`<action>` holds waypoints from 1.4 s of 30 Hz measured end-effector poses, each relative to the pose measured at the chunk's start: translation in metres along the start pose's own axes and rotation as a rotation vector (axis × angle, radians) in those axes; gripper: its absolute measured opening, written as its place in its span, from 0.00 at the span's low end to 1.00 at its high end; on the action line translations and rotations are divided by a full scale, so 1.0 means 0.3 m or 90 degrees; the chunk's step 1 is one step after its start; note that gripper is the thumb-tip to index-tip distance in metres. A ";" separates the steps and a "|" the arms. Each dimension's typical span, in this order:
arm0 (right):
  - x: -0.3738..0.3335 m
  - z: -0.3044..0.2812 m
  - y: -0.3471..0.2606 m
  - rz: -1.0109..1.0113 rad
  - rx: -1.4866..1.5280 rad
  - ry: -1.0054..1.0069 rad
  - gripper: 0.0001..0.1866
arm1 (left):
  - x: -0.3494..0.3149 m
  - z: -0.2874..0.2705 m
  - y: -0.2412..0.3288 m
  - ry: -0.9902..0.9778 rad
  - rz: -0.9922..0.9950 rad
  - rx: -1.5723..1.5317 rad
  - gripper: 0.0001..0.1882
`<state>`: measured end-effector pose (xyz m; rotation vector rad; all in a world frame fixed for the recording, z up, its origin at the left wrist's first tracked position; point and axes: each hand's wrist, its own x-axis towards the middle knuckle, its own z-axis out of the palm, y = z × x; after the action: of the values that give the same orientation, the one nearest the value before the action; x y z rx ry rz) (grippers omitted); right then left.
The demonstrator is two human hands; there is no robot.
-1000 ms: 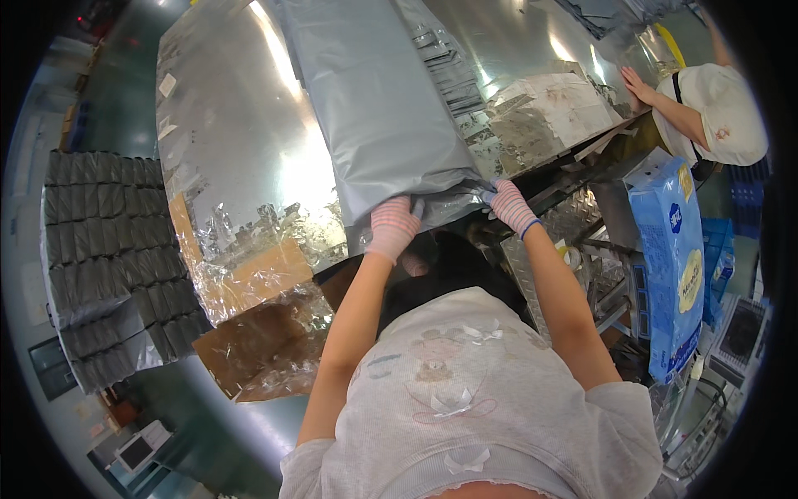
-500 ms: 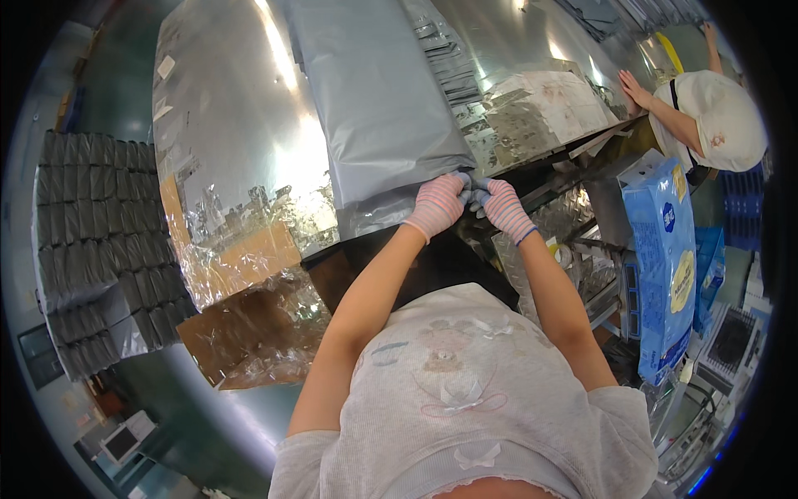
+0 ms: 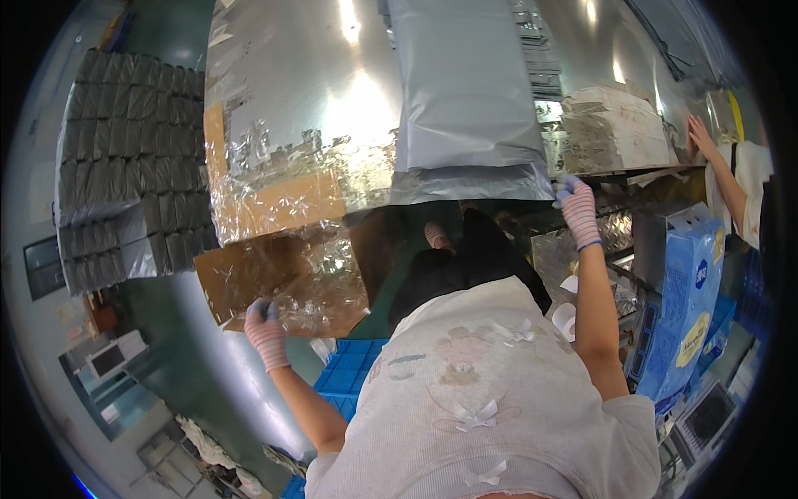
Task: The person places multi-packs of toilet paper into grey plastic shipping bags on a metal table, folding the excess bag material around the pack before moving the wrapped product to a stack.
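Observation:
A large grey plastic bag [image 3: 465,108] lies lengthwise on the metal table, its near end folded and hanging slightly over the front edge. At the bag's near right corner is my right hand [image 3: 579,212], in a striped pink glove with grey fingertips, its fingers closed on that corner. My left hand [image 3: 266,335], gloved the same way, is held out low to the left, in front of a cardboard flap [image 3: 291,279] covered in clear tape. Its fingers are loosely bent, with nothing visible in them.
Stacked grey packages [image 3: 133,166] stand left of the metal table [image 3: 291,75]. A blue printed plastic package [image 3: 692,299] hangs at the right. Blue crates [image 3: 349,370] sit below the cardboard. Another person's hand [image 3: 700,137] rests at the table's far right.
My left hand has left the bag's near edge and swung down to the left. My right hand has gone to the bag's right corner. The view has shifted left, and the bag's near end lies flatter.

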<state>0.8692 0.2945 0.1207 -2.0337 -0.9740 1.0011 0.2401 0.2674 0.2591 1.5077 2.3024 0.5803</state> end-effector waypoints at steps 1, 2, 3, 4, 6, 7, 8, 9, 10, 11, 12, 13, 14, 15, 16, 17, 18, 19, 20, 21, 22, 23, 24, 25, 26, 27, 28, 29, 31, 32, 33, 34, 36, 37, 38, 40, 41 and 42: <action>0.011 0.011 -0.024 -0.028 0.048 0.007 0.13 | -0.015 -0.042 -0.104 -0.009 -0.031 0.046 0.08; 0.012 0.013 -0.075 -0.053 0.096 0.015 0.14 | -0.029 -0.074 -0.164 -0.020 -0.063 0.091 0.13; 0.012 0.019 -0.115 -0.042 0.118 0.009 0.19 | -0.031 -0.081 -0.101 -0.007 -0.100 0.061 0.17; 0.010 0.033 -0.177 -0.044 -0.034 0.015 0.20 | -0.036 -0.087 0.041 0.007 -0.139 0.029 0.22; 0.015 0.056 -0.280 -0.047 -0.337 0.030 0.24 | -0.026 -0.070 0.297 -0.005 -0.155 -0.192 0.31; 0.066 0.062 -0.193 -0.021 -0.356 0.007 0.27 | 0.003 -0.032 0.410 -0.040 -0.126 -0.380 0.35; 0.070 0.073 -0.189 0.053 -0.278 -0.018 0.27 | 0.030 0.021 0.492 -0.062 -0.092 -0.412 0.35; 0.067 0.084 -0.195 0.127 -0.197 -0.039 0.26 | 0.068 0.078 0.565 -0.087 -0.054 -0.444 0.35; 0.062 0.088 -0.208 0.198 -0.112 -0.061 0.25 | 0.107 0.162 0.592 -0.083 0.062 -0.386 0.35; 0.054 0.090 -0.215 0.163 -0.121 -0.067 0.22 | 0.127 0.212 0.683 -0.125 0.055 -0.387 0.34; 0.085 0.094 -0.079 0.070 -0.159 -0.033 0.17 | 0.151 0.282 0.772 -0.149 0.118 -0.381 0.34; 0.079 0.106 -0.049 0.035 -0.145 -0.018 0.15 | 0.179 0.365 0.822 -0.142 0.193 -0.343 0.34; 0.070 0.112 -0.033 -0.001 -0.132 0.000 0.13 | 0.216 0.455 0.857 -0.143 0.312 -0.294 0.36; 0.070 0.116 -0.012 -0.034 -0.195 0.023 0.10 | 0.226 0.488 0.963 -0.126 0.402 -0.164 0.41; 0.054 0.111 -0.054 -0.057 -0.219 0.017 0.08 | 0.235 0.535 1.027 -0.135 0.460 -0.070 0.46; 0.032 0.115 -0.074 -0.104 -0.233 0.045 0.07 | 0.234 0.584 1.071 -0.148 0.503 0.020 0.50; 0.020 0.109 -0.079 -0.149 -0.249 0.076 0.07 | 0.232 0.627 1.096 -0.145 0.551 0.064 0.50; 0.032 0.105 -0.026 -0.096 -0.212 0.029 0.07 | 0.231 0.664 1.119 -0.142 0.600 0.107 0.50; 0.037 0.096 0.026 -0.060 -0.216 0.004 0.07 | 0.233 0.692 1.136 -0.136 0.646 0.151 0.50; 0.017 0.101 0.007 -0.050 -0.123 0.017 0.08 | 0.239 0.719 1.145 -0.138 0.659 0.178 0.50; 0.007 0.106 -0.024 -0.043 -0.032 0.028 0.08 | 0.241 0.737 1.148 -0.139 0.662 0.188 0.49; 0.043 0.112 0.049 0.051 0.241 -0.014 0.09 | 0.238 0.746 1.146 -0.140 0.662 0.198 0.49; 0.049 0.110 -0.043 0.157 0.454 0.002 0.09 | 0.238 0.752 1.132 -0.139 0.656 0.211 0.49; 0.035 0.105 -0.225 0.267 0.666 0.020 0.09 | 0.241 0.755 1.122 -0.132 0.649 0.190 0.49; 0.039 0.096 -0.328 0.377 0.878 0.044 0.09 | 0.233 0.753 1.118 -0.137 0.622 0.167 0.49; 0.114 0.080 -0.229 0.381 1.048 -0.147 0.09 | 0.225 0.745 1.127 -0.138 0.600 0.143 0.49; 0.159 0.070 -0.264 0.410 1.158 -0.368 0.10 | 0.225 0.737 1.124 -0.134 0.574 0.124 0.49; 0.179 0.092 -0.297 0.456 1.070 -0.134 0.10 | 0.216 0.739 1.097 -0.110 0.518 0.110 0.51; 0.198 0.106 -0.352 0.469 0.922 0.071 0.12 | 0.193 0.745 0.984 -0.124 0.312 0.044 0.50; 0.221 0.093 -0.339 0.510 0.900 0.062 0.13 | 0.181 0.727 0.947 -0.221 0.189 0.038 0.48; 0.237 0.082 -0.339 0.554 0.870 0.043 0.13 | 0.172 0.813 0.764 -0.280 0.101 -0.144 0.43; 0.259 0.095 -0.348 0.568 0.815 0.077 0.13 | 0.150 0.783 0.753 -0.408 -0.019 -0.298 0.42; 0.298 0.116 -0.370 0.600 0.701 0.141 0.14 | 0.122 0.721 0.763 -0.636 -0.271 -0.617 0.39; 0.294 0.100 -0.453 0.604 0.682 0.119 0.14 | 0.127 0.718 0.764 -0.642 -0.265 -0.720 0.34; 0.297 0.096 -0.498 0.608 0.663 0.097 0.14 | 0.141 0.714 0.779 -0.576 -0.322 -0.788 0.33; 0.390 0.060 -0.243 0.483 0.825 -0.322 0.11 | 0.205 0.678 0.924 -0.438 -0.429 -0.920 0.32; 0.355 0.081 -0.392 0.531 0.709 -0.168 0.11 | 0.229 0.732 0.919 -0.395 -0.445 -1.002 0.29; 0.335 0.087 -0.486 0.562 0.585 -0.013 0.11 | 0.257 0.770 0.937 -0.399 -0.435 -0.994 0.27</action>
<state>0.8429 0.4577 0.1895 -1.5740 0.4528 1.5197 0.5425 0.4750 0.1969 0.0657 1.0340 1.0534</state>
